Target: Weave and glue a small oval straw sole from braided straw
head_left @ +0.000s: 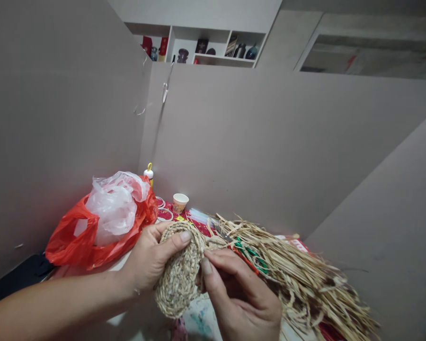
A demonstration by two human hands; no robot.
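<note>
Woven straw pad [179, 284], a long rounded oval, and look at that texture: thick, twisted cords of dry fiber running round in tight, bumpy rows, pale tan flecked with grey-green. It's upright and leaning a little, its upper end tipped to the right, the broad face turned to the camera. The left hand [152, 255] has it by the left side, thumb pressed flat on the upper face, fingers tucked behind. Over on the right rim, the right hand [241, 293] works close in, thumb and forefinger nearly together at the edge; whether a strand sits between those tips, I can't tell. So the pad sits between both hands, up off the table [168, 206]. Along the table's right edge sprawls a heap of straw [301, 270], flat, brittle, ribbon-like, with scissors [261, 264] showing smooth green handles at its left side. Near the far edge, a paper cup [180, 203], tapered and printed; toward the left edge, a crinkled red plastic bag [71, 241] with filmy clear plastic [115, 213] bunched inside.
</note>
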